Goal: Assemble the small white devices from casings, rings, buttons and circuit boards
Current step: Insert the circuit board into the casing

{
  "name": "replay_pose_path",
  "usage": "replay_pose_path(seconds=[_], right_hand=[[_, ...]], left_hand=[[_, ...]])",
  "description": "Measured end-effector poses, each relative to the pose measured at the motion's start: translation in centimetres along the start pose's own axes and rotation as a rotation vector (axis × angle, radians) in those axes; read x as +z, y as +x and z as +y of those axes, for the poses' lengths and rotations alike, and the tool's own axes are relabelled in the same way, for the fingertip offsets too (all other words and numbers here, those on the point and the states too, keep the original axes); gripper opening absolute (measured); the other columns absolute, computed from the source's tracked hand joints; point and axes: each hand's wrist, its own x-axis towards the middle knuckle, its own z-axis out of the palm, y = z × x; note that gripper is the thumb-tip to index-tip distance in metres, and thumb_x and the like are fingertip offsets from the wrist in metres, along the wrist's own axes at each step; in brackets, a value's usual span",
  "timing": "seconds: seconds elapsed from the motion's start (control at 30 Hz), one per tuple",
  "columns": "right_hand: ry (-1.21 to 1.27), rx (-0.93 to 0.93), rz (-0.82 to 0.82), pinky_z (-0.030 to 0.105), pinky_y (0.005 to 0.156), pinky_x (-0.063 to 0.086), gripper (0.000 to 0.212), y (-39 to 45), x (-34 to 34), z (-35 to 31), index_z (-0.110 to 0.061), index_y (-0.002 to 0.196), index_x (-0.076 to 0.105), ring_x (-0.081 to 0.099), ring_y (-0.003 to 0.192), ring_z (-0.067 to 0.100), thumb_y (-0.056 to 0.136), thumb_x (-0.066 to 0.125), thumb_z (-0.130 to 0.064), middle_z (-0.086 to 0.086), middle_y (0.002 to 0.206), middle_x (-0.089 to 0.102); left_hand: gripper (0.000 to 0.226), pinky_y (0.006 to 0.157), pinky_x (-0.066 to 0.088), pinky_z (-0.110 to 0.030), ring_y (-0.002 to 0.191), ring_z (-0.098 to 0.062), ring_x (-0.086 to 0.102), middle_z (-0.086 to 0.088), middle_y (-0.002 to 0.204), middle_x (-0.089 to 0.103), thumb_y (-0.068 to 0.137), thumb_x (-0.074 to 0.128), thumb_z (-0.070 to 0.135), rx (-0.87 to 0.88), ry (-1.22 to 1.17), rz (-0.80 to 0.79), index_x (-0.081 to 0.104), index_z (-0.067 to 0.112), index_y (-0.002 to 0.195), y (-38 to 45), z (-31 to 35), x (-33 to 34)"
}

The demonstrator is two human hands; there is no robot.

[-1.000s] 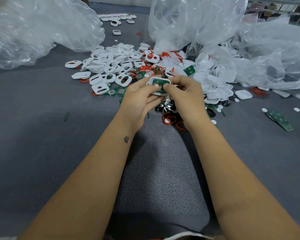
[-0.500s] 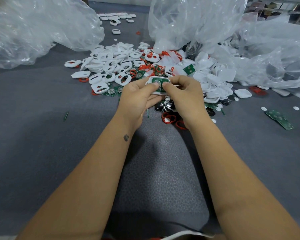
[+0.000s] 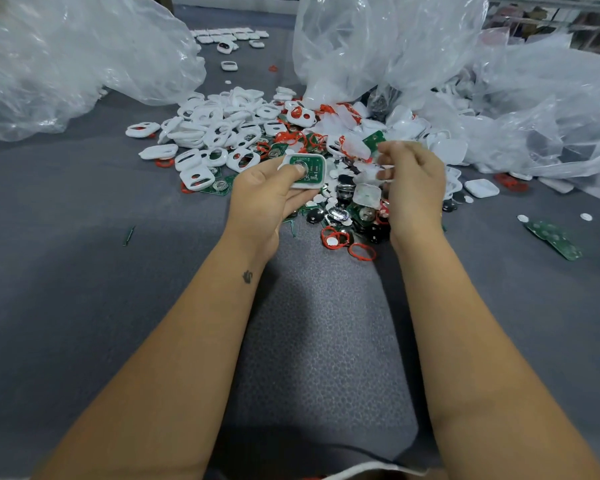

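Two bare forearms reach out from the near edge of the grey table (image 3: 84,306). The left hand (image 3: 264,199) grips one white casing (image 3: 303,171), thumb pressed on the single green circuit board (image 3: 307,169) seated inside it, with a round metal disc showing on the board. The right hand (image 3: 413,181) hovers just beside it, apart from the casing; its fingers are blurred and curled near small white bits, and I cannot tell whether it is holding anything.

Under and between the hands lies a scatter of black and silvery buttons (image 3: 340,213), with three or so red rings (image 3: 361,252) nearest the person. One loose green board strip (image 3: 555,235) sits toward the right edge with two small white discs (image 3: 585,216) near it. One white lid (image 3: 481,187) rests alone right of the hands.

Farther out, a heap of white casing frames (image 3: 219,133), too many to count, mixes with red rings and green boards mid-table. Three crumpled clear plastic bags (image 3: 378,39) sit behind: one left, one centre, one right. A row of finished white devices (image 3: 229,34) lines the far edge, count unclear.
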Motion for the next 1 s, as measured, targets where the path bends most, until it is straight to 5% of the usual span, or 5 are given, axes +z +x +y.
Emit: replay_pose_path(seconds=[0.1, 0.2, 0.4, 0.83, 1.0], right_hand=[[-0.156, 0.002, 0.218, 0.029, 0.073, 0.047, 0.028, 1.2, -1.6, 0.6, -0.017, 0.099, 0.069, 0.056, 0.076, 0.011, 0.088, 0.045, -0.007, -0.004, 0.088, 0.066], [-0.508, 0.019, 0.310, 0.037, 0.096, 0.044, 0.041, 2.1, -2.9, 1.4, -0.021, 0.120, 0.063, 0.049, 0.118, 0.024, 0.087, 0.043, -0.005, 0.005, 0.128, 0.056], [-0.909, 0.040, 0.050, 0.041, 0.106, 0.027, 0.046, 2.0, -3.0, 2.4, -0.026, 0.132, 0.056, 0.033, 0.130, 0.033, 0.088, 0.049, -0.019, 0.008, 0.138, 0.049], [-0.271, -0.307, -0.079, 0.017, 0.086, 0.047, 0.051, 0.6, -0.9, 1.6, -0.015, 0.121, 0.059, 0.058, 0.097, 0.009, 0.075, 0.054, 0.008, -0.008, 0.111, 0.062], [0.141, -0.184, -0.273, 0.021, 0.073, 0.051, 0.047, -0.1, 0.4, 1.0, -0.008, 0.106, 0.059, 0.065, 0.085, 0.007, 0.075, 0.049, 0.027, 0.001, 0.103, 0.064]], left_hand=[[0.013, 0.065, 0.058, -0.022, 0.074, -0.018, 0.074, -0.005, 0.077, 0.075, 0.093, 0.055, -0.003, 0.010, -0.002, 0.021, 0.066, 0.004, 0.090, 0.1, 0.0, 0.0], [0.013, 0.064, 0.057, -0.021, 0.073, -0.017, 0.073, -0.004, 0.075, 0.075, 0.093, 0.055, -0.003, 0.001, -0.030, 0.018, 0.065, 0.004, 0.088, 0.1, 0.0, -0.1], [0.010, 0.067, 0.058, -0.025, 0.078, -0.019, 0.074, -0.005, 0.080, 0.076, 0.093, 0.057, -0.002, -0.003, -0.089, 0.010, 0.065, 0.003, 0.093, 0.3, 0.1, -0.3], [0.013, 0.074, 0.059, -0.026, 0.082, -0.018, 0.073, -0.007, 0.089, 0.074, 0.095, 0.056, 0.000, -0.030, 0.011, 0.005, 0.065, 0.007, 0.099, 0.2, -0.1, -0.2], [0.015, 0.075, 0.059, -0.026, 0.083, -0.018, 0.073, -0.009, 0.093, 0.073, 0.095, 0.054, -0.001, -0.030, 0.037, 0.008, 0.064, 0.007, 0.102, 0.3, -0.2, -0.1]])
